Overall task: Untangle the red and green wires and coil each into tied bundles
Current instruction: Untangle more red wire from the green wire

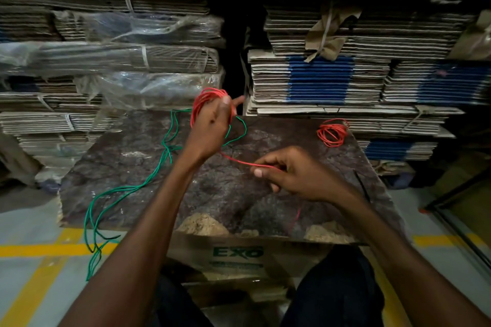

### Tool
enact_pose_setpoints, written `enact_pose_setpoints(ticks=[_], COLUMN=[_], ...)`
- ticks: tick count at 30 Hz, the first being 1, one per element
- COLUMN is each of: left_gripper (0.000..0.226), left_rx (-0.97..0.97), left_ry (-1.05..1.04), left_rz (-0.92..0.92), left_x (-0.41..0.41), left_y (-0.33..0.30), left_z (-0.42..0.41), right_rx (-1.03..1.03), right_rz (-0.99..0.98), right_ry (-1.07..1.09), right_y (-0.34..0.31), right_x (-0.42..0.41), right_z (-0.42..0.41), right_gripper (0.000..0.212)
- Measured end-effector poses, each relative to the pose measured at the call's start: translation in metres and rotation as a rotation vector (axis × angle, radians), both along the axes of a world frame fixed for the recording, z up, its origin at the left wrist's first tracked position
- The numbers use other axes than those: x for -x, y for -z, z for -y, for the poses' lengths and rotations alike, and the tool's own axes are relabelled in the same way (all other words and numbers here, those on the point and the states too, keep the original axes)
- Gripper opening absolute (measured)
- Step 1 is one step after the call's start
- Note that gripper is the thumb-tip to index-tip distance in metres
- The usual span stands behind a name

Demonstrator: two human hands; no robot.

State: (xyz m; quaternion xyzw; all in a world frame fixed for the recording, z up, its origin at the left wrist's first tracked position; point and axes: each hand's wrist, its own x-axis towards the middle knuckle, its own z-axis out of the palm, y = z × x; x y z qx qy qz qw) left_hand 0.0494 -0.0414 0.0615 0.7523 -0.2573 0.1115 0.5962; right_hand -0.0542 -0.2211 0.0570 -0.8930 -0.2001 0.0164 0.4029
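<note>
A thin, glossy red wire [240, 161] runs taut between the two hands above a worn board [148, 167]. Its far end is wound into a loose coil [208, 98] of many loops around the left hand [212, 125], whose fingers curl round the loops, the forefinger sticking out beyond them. The right hand [292, 170] pinches the straight run of the same wire between thumb and fingertips, the other fingers curled under.

A second, smaller red coil [332, 132] lies flat near the board's far right corner, well apart from both hands. A green wire [127, 190], equally thin and smooth, snakes in several loose strands from behind the left hand across the board's left part and hangs off its near left edge towards the floor.

The board is dark, mottled and rough, its near edge crumbled to pale fibre. It rests on a cardboard carton [239, 255] printed with green letters. Behind stand strapped stacks of flattened corrugated cardboard [332, 79], some edged blue, some wrapped in clear plastic.
</note>
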Motion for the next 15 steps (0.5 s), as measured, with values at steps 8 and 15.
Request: enact_pose_setpoints(ticks=[8, 15], left_gripper=[0.038, 0.043], left_rx=[-0.409, -0.131], left_ry=[-0.021, 0.206], left_rz=[0.214, -0.073], left_x=[0.005, 0.037], left_y=[0.03, 0.033], left_z=[0.0, 0.01], right_rx=[0.148, 0.329], right_rz=[0.301, 0.758], right_ry=[0.154, 0.319], right_y=[-0.052, -0.064], right_x=[0.013, -0.014], right_z=[0.032, 0.046], right_gripper=[0.018, 0.028])
